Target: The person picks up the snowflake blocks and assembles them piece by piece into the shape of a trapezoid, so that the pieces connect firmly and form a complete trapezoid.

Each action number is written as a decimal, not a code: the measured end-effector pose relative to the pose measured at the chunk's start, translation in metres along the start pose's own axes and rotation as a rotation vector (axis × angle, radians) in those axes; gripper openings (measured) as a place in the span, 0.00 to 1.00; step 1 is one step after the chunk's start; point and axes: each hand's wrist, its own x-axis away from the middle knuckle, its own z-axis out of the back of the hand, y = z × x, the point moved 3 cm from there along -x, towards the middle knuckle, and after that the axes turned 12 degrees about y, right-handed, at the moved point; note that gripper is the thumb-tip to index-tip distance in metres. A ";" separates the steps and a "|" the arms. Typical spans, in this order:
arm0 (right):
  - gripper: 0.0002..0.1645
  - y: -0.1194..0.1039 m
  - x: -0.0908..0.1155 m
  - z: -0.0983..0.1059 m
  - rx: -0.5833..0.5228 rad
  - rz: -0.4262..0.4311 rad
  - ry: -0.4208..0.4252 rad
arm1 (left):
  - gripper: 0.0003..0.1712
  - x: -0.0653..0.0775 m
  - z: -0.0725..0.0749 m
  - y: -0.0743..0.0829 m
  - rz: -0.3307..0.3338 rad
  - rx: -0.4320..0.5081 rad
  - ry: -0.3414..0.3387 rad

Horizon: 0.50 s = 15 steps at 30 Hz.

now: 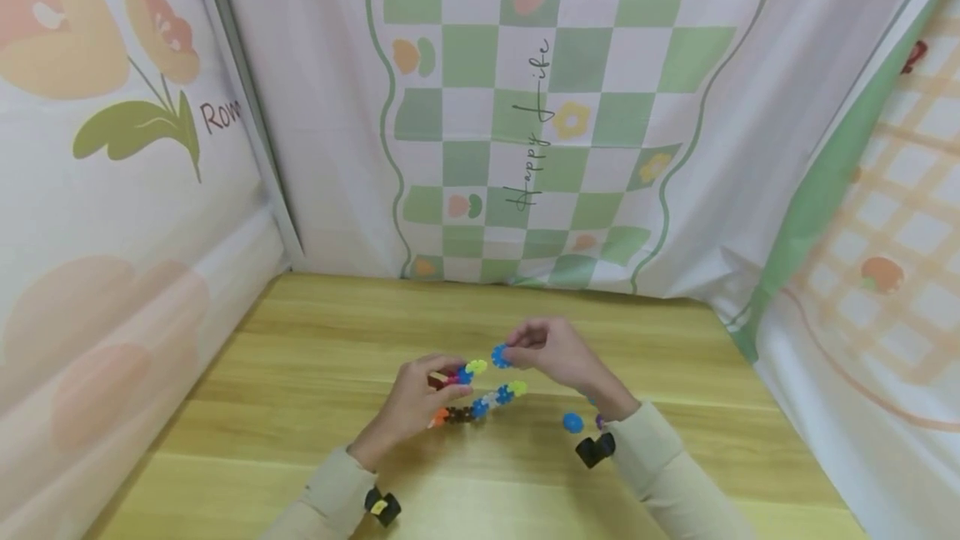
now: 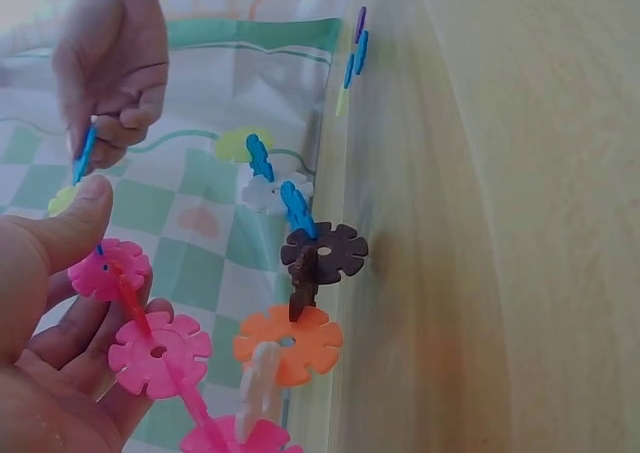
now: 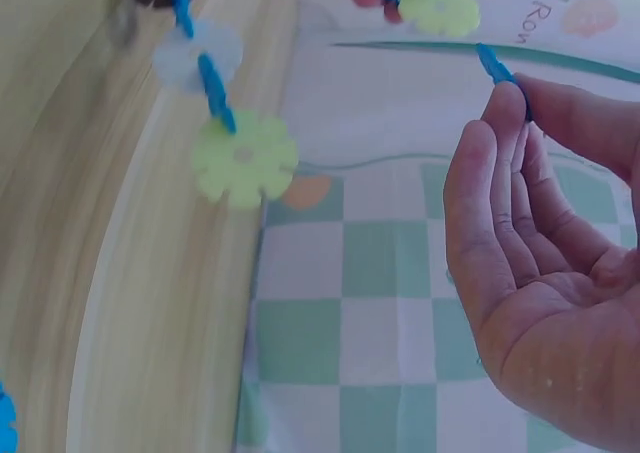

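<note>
My left hand (image 1: pixel 411 397) holds one end of a chain of notched plastic snowflake discs, thumb against fingers. Near that hand are pink discs (image 2: pixel 160 353), a red one, a blue one and a yellow-green end disc (image 1: pixel 477 366). The chain bends back through white, orange (image 2: pixel 290 345), brown (image 2: pixel 325 253), blue and white discs to another yellow-green end disc (image 3: pixel 245 158). Between thumb and fingertips, my right hand (image 1: pixel 555 348) pinches a single blue snowflake disc (image 1: pixel 500 356). That disc is just right of the held yellow-green end, with a small gap between them.
A loose blue disc (image 1: pixel 573 422) lies on the wooden table (image 1: pixel 360 315) below my right wrist. Beside it a purple disc (image 1: pixel 600 422) is partly hidden by the sleeve. Printed cloth curtains (image 1: pixel 337 107) enclose the table at the back and sides.
</note>
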 end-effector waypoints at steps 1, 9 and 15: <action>0.16 -0.001 0.001 -0.002 -0.004 0.001 0.000 | 0.20 0.000 0.000 0.000 -0.001 0.001 0.001; 0.14 -0.008 0.001 -0.008 0.003 0.022 -0.031 | 0.19 0.001 -0.002 0.003 -0.019 -0.015 0.014; 0.14 -0.012 0.003 -0.009 0.021 0.015 -0.041 | 0.19 0.001 -0.004 0.006 -0.155 -0.051 0.049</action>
